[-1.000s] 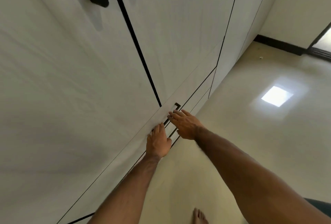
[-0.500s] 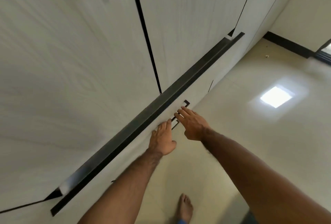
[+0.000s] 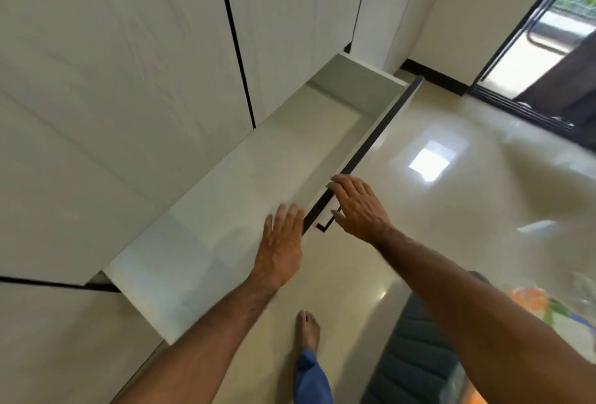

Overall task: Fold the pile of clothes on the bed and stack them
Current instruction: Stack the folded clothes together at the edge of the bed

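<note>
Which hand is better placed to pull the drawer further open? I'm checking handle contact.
Probably the right hand: it rests on the drawer front's top edge, just above the handle. The left hand hovers open over the drawer.

Wardrobe doors (image 3: pixel 129 81): white laminate, faint wood-grain texture, matt. Drawer (image 3: pixel 258 184) interior: smooth white board, slight sheen. Drawer handle (image 3: pixel 325 225): black, matt. Floor (image 3: pixel 451 210): cream tile, polished, highly glossy with mirror-like reflections. Trouser leg (image 3: pixel 311 378): blue cloth. Cushion (image 3: pixel 416 358): dark green, ribbed fabric.
</note>
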